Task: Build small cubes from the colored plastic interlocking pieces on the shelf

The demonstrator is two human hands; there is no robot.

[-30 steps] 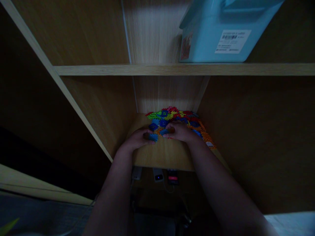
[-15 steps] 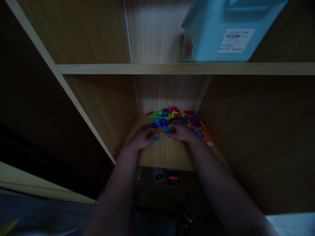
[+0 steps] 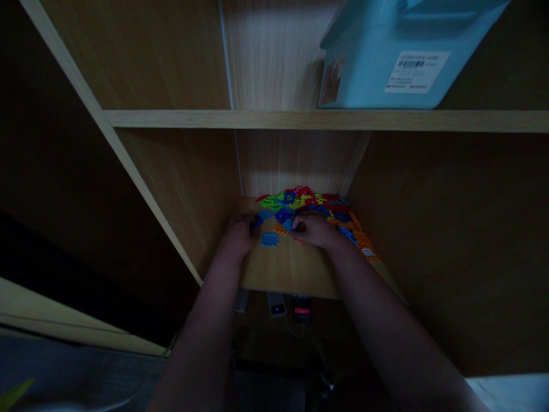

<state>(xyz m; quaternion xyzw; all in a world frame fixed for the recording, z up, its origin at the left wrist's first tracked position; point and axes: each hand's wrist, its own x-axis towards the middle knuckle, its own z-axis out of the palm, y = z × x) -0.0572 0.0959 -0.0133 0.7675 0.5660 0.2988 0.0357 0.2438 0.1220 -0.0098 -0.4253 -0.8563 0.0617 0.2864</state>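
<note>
My left hand (image 3: pixel 240 234) is at the left of the lower shelf, its fingers closed on a blue interlocking plastic piece (image 3: pixel 262 217). Below its fingertips a square light-blue interlocking piece (image 3: pixel 269 239) lies flat on the wood. My right hand (image 3: pixel 316 229) is curled at the front of the colourful pile, thumb and forefinger pinched at another blue piece (image 3: pixel 289 225). Beside that piece lies an orange one (image 3: pixel 281 228). The pile of interlocking pieces (image 3: pixel 306 199), in green, blue, yellow, red and pink, spreads behind both hands. Dim light hides the finer shapes.
Wooden side walls and an upper shelf board (image 3: pixel 274 119) enclose the space. A light-blue bin (image 3: pixel 386 68) stands on the upper shelf. Orange pieces (image 3: pixel 366 246) lie along the right side. Under the lower shelf (image 3: pixel 291 269) are a white device (image 3: pixel 277 306) and a phone-like device (image 3: pixel 302 309).
My left hand has moved left, away from the pile, with a blue piece in its fingers. The square light-blue piece is now uncovered. My right hand has hardly moved.
</note>
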